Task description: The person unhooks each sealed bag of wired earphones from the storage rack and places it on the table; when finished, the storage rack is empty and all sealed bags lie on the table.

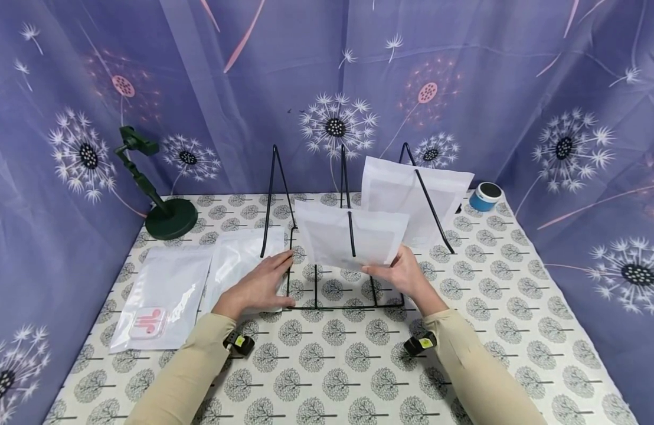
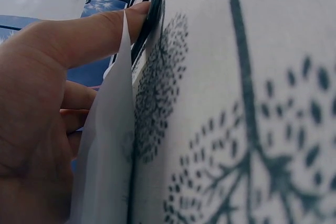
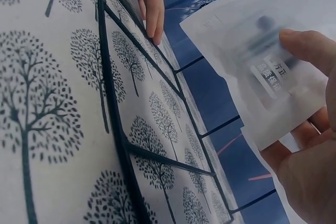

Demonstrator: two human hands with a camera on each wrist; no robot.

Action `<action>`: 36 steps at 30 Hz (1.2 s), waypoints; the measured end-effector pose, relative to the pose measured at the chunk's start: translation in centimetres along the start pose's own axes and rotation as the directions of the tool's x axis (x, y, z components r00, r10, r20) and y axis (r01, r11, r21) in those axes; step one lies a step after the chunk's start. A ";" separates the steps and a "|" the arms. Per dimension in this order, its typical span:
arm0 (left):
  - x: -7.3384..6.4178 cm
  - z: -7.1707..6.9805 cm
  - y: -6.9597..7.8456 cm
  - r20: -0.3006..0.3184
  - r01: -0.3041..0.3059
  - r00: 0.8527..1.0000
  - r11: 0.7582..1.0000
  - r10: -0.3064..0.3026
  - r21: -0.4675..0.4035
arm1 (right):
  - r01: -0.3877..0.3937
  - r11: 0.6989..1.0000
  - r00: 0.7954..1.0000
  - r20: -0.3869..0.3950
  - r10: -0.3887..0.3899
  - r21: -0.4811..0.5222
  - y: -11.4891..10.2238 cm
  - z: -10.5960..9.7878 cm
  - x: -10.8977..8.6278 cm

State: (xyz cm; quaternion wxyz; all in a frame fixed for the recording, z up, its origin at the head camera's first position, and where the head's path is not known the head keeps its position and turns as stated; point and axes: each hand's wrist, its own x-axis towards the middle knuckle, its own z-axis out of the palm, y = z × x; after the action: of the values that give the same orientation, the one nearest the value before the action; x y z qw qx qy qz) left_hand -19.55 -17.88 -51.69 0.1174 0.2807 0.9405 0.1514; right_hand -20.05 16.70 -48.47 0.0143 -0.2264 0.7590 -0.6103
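My right hand (image 1: 404,274) pinches the lower right corner of a white pouch (image 1: 321,233), thumb in front and fingers behind. Dark printed lettering shows through that pouch in the right wrist view. It is held upright at the black wire rack (image 1: 337,307), with the middle upright's wire crossing in front of it. Another white pouch (image 1: 388,183) stands behind the right upright's wire. My left hand (image 1: 260,283) rests at the rack's left side, fingers extended, and its thumb (image 2: 100,32) touches the wire beside a pouch edge (image 2: 107,145).
Left of the rack lie two white pouches, the outer pouch (image 1: 173,271) with a pink-marked item showing and the inner pouch (image 1: 247,248) partly under my left hand. A dark green stand (image 1: 170,218) is back left; a blue-and-white round device (image 1: 485,198) stands back right.
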 end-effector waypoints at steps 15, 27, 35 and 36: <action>-0.1 -0.2 0.2 -0.001 0.005 1.000 1.000 -0.005 -0.007 | -0.040 0.999 0.999 -0.003 0.040 -0.016 -0.3 0.0 -0.7; -0.1 -0.2 0.3 0.002 0.018 1.000 1.000 -0.018 -0.005 | 0.024 0.999 1.000 0.010 -0.023 -0.046 -0.4 -0.1 -1.0; -0.1 -0.3 0.3 0.004 0.015 1.000 1.000 -0.015 -0.003 | 0.057 0.997 0.998 0.029 -0.055 -0.055 -0.5 -0.2 -1.1; -0.1 -0.3 0.3 0.005 0.015 1.000 1.000 -0.015 -0.003 | 0.060 0.997 0.998 0.031 -0.059 -0.047 -0.6 -0.2 -1.2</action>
State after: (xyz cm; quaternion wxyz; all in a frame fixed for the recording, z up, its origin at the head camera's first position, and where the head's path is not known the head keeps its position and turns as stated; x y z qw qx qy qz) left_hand -19.35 -17.75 -51.29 0.1211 0.2740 0.9420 0.1513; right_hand -18.88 17.23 -48.19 0.0018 -0.2584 0.7661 -0.5885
